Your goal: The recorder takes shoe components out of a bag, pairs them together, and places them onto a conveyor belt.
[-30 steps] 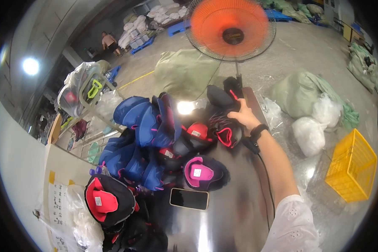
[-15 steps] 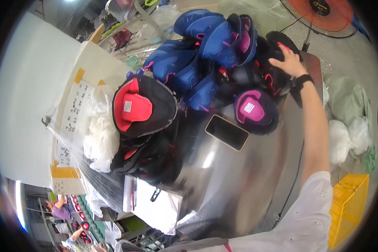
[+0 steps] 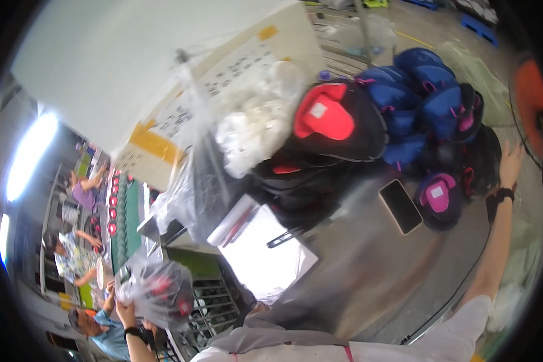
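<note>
Our view has swung leftward, bringing in our left hand, seemingly closed on a clear bag well left of the phone; red items are already inside. Our right hand, right of the phone, spreads open. Blue shoe pieces beyond lie unbagged.

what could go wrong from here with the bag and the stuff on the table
The clear plastic bag might slip: the left hand and a co-worker's hand are both near its top, and whose grip bears it is unclear.

The right hand, fingers spread, is beside the black pieces; a bump could shift them.

The phone lies uncovered beside the pink-lined piece, so a sliding piece could knock it.
</note>
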Available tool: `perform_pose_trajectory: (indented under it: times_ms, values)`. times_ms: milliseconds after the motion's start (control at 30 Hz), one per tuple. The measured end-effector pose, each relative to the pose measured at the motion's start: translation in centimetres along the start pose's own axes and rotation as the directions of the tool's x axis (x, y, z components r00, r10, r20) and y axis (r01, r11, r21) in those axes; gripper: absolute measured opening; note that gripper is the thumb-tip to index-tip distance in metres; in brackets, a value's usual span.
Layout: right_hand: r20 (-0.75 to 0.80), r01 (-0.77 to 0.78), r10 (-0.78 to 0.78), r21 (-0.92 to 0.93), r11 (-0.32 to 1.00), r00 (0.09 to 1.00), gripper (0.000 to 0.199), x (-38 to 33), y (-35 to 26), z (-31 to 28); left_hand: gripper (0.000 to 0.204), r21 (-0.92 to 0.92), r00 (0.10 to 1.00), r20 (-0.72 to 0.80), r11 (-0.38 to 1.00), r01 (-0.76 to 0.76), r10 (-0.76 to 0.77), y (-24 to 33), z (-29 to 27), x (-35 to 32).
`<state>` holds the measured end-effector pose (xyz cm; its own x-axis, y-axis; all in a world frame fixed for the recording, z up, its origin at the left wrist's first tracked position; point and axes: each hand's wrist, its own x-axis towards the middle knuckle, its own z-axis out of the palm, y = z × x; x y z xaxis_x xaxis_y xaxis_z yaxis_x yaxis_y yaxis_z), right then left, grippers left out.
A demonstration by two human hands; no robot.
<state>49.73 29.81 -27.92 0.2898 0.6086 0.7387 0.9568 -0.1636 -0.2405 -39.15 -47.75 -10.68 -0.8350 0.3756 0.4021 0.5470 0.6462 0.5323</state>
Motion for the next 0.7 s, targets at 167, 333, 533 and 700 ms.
perform_pose_trajectory:
  times_ms: [167,333,533,700]
  values:
    - [-0.094,0.217,-0.210,0.677,0.703,0.973,0.033,3.2,-17.4,-10.2,0.040,-0.391,0.882,-0.061,0.824,0.409,-0.467,4.8,5.3,1.3]
    - [-0.219,0.583,-0.736,0.762,0.281,0.641,0.018,-3.8,-38.5,-27.4,0.050,-0.580,0.974,0.154,0.783,0.224,-0.164,9.2,8.3,4.2]
    - [-0.353,0.198,-0.934,0.920,-0.337,0.052,0.022,-17.9,-57.2,-40.7,0.044,-0.806,0.896,0.441,0.463,0.368,0.056,9.1,7.4,4.2]
    - [-0.287,-0.119,-0.956,0.953,-0.279,-0.059,0.030,-29.4,-67.3,-47.7,0.053,-0.823,0.841,0.531,0.301,0.482,0.106,8.6,7.4,4.6]
